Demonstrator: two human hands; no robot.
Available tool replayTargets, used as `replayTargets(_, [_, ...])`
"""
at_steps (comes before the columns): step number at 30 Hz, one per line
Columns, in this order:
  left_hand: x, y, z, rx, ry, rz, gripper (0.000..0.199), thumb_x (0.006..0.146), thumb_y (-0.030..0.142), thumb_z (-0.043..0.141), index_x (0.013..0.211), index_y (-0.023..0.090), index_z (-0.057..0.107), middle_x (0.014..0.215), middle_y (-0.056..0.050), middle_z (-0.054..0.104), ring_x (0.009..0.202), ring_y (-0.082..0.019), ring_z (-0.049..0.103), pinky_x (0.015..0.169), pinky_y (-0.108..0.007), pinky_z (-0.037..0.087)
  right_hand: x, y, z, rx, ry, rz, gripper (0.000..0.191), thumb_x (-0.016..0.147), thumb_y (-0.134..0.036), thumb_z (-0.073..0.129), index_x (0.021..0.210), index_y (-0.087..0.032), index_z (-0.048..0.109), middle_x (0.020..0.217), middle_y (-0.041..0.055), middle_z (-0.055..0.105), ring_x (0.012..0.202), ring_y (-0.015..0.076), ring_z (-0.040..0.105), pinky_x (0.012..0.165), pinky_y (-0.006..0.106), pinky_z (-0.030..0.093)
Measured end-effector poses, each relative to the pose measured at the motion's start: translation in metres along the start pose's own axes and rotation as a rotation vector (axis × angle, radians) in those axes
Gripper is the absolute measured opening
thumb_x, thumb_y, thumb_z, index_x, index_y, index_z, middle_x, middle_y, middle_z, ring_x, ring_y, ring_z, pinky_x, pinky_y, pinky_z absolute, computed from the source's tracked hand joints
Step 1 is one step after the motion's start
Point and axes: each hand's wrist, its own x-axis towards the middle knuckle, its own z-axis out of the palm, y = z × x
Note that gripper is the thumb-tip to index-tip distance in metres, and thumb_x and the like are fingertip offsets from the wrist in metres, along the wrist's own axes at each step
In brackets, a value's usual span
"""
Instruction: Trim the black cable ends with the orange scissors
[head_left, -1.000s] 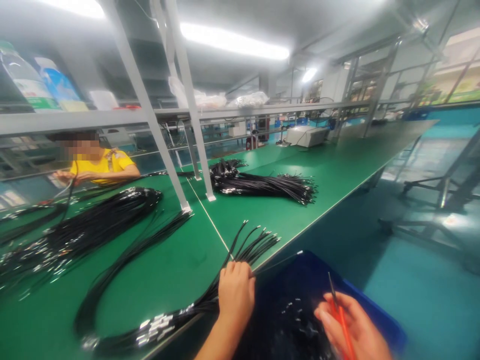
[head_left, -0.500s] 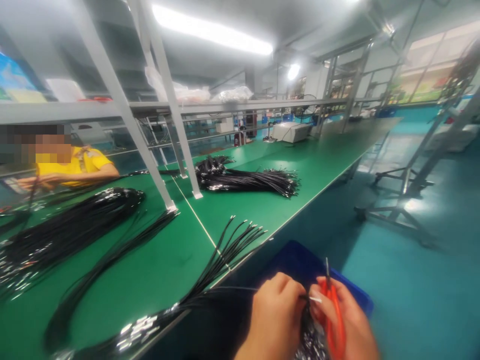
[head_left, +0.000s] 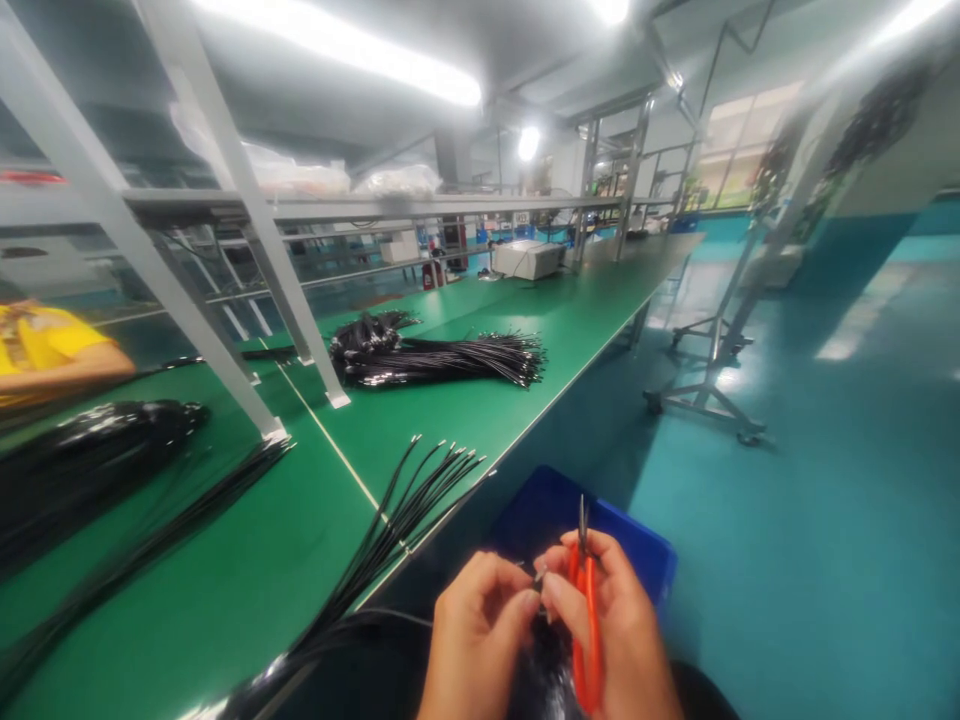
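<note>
My left hand is closed in a pinch on the end of a thin black cable, over the bench's front edge. Held in my right hand are red-handled scissors, their dark tips pointing up. The right thumb and forefinger meet the left fingertips at the same cable end, whose detail is too small to make out. Below my hands lies a shiny dark bundle, partly covered by them. Beside my left hand, black cables with pale tips fan out over the bench edge.
On the green bench lie another black cable bundle and a dark coil. Metal shelf posts rise from it. A blue bin stands below the edge. A wheeled stand is at right; a yellow-sleeved person sits at left.
The view has swung right, so the bench and the person sit further left. My fingertips have come together at the cable end, and the scissors stand more upright in my right hand.
</note>
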Motion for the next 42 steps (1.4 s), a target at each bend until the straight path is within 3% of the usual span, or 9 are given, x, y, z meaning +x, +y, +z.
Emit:
replayTargets(11, [-0.003,0.004,-0.002,0.115,0.05,0.02,0.012,0.074,0.02,0.063,0.063,0.018,0.065,0.063,-0.001,0.063,0.059,-0.017,0.059,0.057,-0.024,0.046,0.001,0.003,0.004,-0.038,-0.007,-0.036,0.027,0.061,-0.023,0.075,0.084,-0.023,0.059,0.065,-0.0032,0.066,0.059,0.0153,0.06,0.055,0.024,0.046])
replayTargets(16, [-0.004,0.008,-0.003,0.121,0.067,0.025,0.011,0.075,0.021,0.063,0.065,0.018,0.067,0.065,-0.001,0.065,0.062,-0.017,0.061,0.059,-0.024,0.047,0.001,0.001,0.003,-0.027,-0.033,0.009,0.028,0.064,-0.022,0.075,0.085,-0.023,0.057,0.063,-0.0045,0.065,0.051,0.0114,0.053,0.051,0.022,0.044])
replayTargets(24, [-0.005,0.003,-0.004,-0.247,-0.053,-0.029,0.011,0.081,0.028,0.06,0.078,0.018,0.057,0.065,0.001,0.062,0.061,-0.015,0.058,0.06,-0.025,0.047,-0.001,0.011,0.006,0.297,-0.133,0.33,0.022,0.061,-0.024,0.078,0.076,-0.019,0.064,0.062,-0.0024,0.063,0.053,0.0111,0.053,0.051,0.021,0.045])
replayTargets(27, [-0.006,0.008,-0.001,-0.227,0.01,0.047,0.019,0.08,0.035,0.063,0.085,0.018,0.057,0.072,0.0,0.058,0.062,-0.015,0.055,0.058,-0.025,0.047,-0.005,0.012,0.011,0.27,-0.111,0.287,0.025,0.061,-0.028,0.079,0.081,-0.022,0.065,0.065,-0.0009,0.065,0.059,0.016,0.057,0.051,0.024,0.047])
replayTargets(30, [-0.005,0.018,0.001,-0.168,0.091,0.071,0.019,0.075,0.033,0.068,0.078,0.017,0.058,0.068,0.001,0.056,0.059,-0.014,0.053,0.055,-0.023,0.044,-0.007,0.007,0.016,0.244,-0.083,0.215,0.028,0.059,-0.027,0.081,0.081,-0.024,0.064,0.065,-0.0003,0.063,0.059,0.0185,0.057,0.051,0.027,0.048])
replayTargets(33, [0.0,0.025,-0.004,-0.314,0.007,-0.025,0.023,0.076,0.032,0.068,0.066,0.016,0.056,0.057,0.002,0.056,0.052,-0.012,0.052,0.051,-0.022,0.042,-0.008,0.003,0.016,0.258,-0.138,0.254,0.023,0.061,-0.024,0.08,0.077,-0.022,0.063,0.061,-0.0015,0.061,0.054,0.0146,0.053,0.053,0.025,0.048])
replayTargets(36, [0.001,0.027,-0.01,-0.458,-0.077,-0.057,0.02,0.077,0.03,0.068,0.068,0.015,0.059,0.056,0.0,0.061,0.052,-0.012,0.054,0.053,-0.022,0.043,-0.006,0.002,0.012,0.302,-0.209,0.298,0.02,0.063,-0.02,0.077,0.078,-0.019,0.064,0.063,-0.0018,0.063,0.056,0.0116,0.053,0.056,0.022,0.047])
replayTargets(42, [0.0,0.025,-0.009,-0.555,-0.065,-0.1,0.019,0.076,0.03,0.071,0.075,0.016,0.059,0.055,0.004,0.059,0.051,-0.01,0.054,0.053,-0.02,0.042,-0.006,0.004,0.011,0.308,-0.222,0.31,0.017,0.066,-0.017,0.075,0.079,-0.019,0.064,0.063,-0.0024,0.064,0.055,0.0103,0.053,0.054,0.02,0.045])
